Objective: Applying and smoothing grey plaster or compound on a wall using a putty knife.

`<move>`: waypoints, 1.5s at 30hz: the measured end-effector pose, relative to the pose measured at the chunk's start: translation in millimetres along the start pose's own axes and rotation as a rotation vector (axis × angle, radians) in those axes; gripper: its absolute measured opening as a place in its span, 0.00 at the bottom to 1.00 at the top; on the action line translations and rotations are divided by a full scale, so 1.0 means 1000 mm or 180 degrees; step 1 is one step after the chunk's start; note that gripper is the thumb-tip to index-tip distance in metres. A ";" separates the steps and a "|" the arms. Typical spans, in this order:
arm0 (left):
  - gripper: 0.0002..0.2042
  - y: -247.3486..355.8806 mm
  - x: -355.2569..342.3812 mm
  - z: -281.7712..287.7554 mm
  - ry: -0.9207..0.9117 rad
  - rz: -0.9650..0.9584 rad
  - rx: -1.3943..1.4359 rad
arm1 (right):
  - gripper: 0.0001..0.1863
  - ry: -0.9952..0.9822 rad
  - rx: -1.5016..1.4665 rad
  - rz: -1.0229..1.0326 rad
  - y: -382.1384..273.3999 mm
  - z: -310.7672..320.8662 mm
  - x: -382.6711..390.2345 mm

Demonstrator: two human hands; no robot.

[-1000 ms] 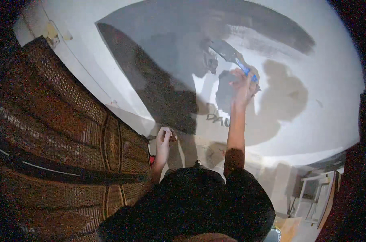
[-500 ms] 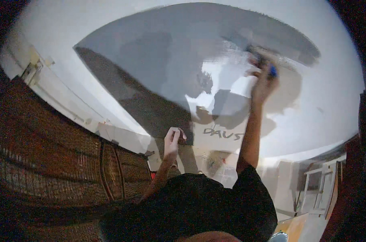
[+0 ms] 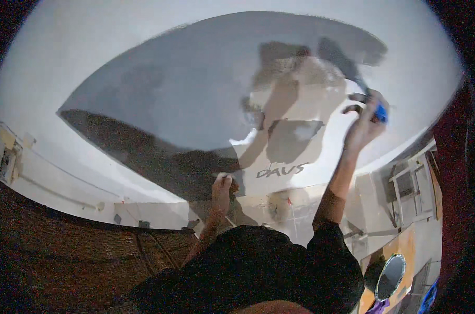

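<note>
In front of me is a white wall [image 3: 428,68] with a large pointed, leaf-like shape in grey paint [image 3: 185,83] on it. My right hand [image 3: 364,123] is raised at the right side of the shape, its fingers closed round a paintbrush [image 3: 381,113] with a blue handle. The brush's head is blurred against a dark shadow, so I cannot tell whether it touches the wall. My left hand [image 3: 222,191] is held low near the shape's lower edge, fingers curled together. What it holds, if anything, is hidden.
Dark hand-painted lettering [image 3: 281,171] marks the wall below the unpainted patch. Lower left is a brown textured surface [image 3: 91,256]. At right stand a white frame [image 3: 413,191] and a wooden board [image 3: 407,240] with an oval, rimmed object [image 3: 390,277].
My right hand has moved right and slightly down with the paintbrush, away from the grey streaks. The view has shifted, bringing more of the wooden board into sight. My left hand stays low and curled.
</note>
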State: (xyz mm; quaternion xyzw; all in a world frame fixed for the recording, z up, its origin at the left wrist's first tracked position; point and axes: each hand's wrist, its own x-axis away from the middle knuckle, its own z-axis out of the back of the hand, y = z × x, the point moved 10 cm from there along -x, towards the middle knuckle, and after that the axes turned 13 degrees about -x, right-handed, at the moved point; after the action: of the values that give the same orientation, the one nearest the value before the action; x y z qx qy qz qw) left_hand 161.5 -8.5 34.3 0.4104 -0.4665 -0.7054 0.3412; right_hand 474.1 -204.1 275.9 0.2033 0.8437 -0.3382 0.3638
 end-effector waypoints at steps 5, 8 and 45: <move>0.13 -0.042 -0.015 0.017 -0.0280 0.0132 0.0374 | 0.09 -0.0626 -0.0829 -0.0590 0.015 -0.121 0.060; 0.14 -0.041 -0.017 0.027 -0.0367 0.0025 0.0427 | 0.10 -0.0628 -0.0890 -0.0631 0.022 -0.140 0.068; 0.07 0.071 -0.007 -0.111 0.0237 -0.0601 0.0426 | 0.12 -0.0213 -0.1287 -0.0606 0.093 -0.009 -0.064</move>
State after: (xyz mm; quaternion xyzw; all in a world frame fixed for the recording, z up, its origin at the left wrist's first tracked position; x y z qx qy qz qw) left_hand 271.2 -67.8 77.8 0.5003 -0.4588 -0.6859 0.2621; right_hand 566.2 -139.7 289.8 0.0343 0.8972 -0.2016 0.3914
